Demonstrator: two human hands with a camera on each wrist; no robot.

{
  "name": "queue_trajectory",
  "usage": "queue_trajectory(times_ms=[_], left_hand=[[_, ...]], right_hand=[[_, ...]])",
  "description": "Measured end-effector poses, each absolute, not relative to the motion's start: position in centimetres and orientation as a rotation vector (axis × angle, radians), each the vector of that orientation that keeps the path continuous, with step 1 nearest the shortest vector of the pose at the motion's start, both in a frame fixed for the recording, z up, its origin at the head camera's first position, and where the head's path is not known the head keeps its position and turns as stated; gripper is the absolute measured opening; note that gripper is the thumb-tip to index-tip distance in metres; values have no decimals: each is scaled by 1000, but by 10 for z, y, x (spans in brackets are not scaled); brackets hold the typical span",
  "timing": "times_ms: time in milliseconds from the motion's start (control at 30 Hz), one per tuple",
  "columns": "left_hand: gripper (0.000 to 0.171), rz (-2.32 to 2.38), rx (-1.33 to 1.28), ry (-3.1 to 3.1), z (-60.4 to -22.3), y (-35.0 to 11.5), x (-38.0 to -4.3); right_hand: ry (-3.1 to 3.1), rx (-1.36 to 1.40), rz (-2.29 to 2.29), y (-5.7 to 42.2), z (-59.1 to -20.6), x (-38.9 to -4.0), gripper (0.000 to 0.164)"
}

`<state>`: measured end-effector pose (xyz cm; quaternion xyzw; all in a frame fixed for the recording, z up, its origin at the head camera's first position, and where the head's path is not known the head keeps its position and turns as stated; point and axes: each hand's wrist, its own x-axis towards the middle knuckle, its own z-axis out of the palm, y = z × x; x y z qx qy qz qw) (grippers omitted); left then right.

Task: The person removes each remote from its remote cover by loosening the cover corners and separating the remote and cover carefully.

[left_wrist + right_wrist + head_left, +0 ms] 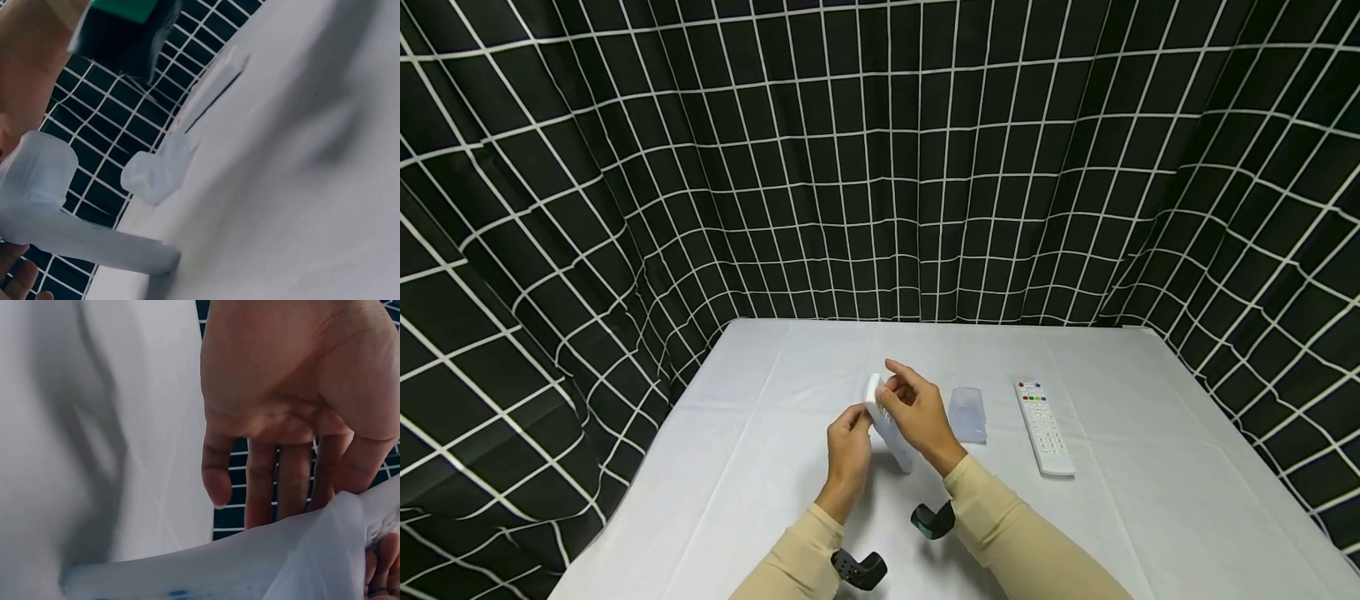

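A white remote control (873, 388) stands on a slant above the table, partly inside a translucent cover (897, 448). My left hand (847, 454) grips the remote by its upper end from the left. From the right, my right hand (922, 419) pinches the cover near that same end with thumb and index finger, its other fingers loosely bent. A raised flap of the cover (42, 169) shows in the left wrist view. In the right wrist view the cover (319, 556) wraps the remote, and left fingertips (389, 559) appear at its far end.
A second translucent cover (967, 415) lies flat just right of my hands. Farther right lies another white remote control (1045, 429), buttons up. Both rest on the white-clothed table (760, 467). Black curtains with a white grid (917, 167) enclose the back and sides.
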<state>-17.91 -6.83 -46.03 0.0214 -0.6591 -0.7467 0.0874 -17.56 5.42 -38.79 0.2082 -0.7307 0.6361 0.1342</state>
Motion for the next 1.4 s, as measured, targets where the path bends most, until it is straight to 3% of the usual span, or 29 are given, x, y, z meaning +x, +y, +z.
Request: queue_trajectory(times_ms=[433, 633, 933, 1400], left_hand=[[24, -2264, -13, -1950, -428, -67, -172], [27, -2277, -6, -2001, -417, -71, -176], [35, -2224, 20, -2161, -451, -78, -202], [32, -2246, 118, -2129, -453, -82, -203]], right_hand=[[-2166, 575, 1899, 60, -383, -180, 24], [-2192, 603, 1927, 63, -384, -183, 40], [-2175, 552, 1859, 66, -384, -183, 24], [-2051, 513, 1901, 69, -390, -183, 24]])
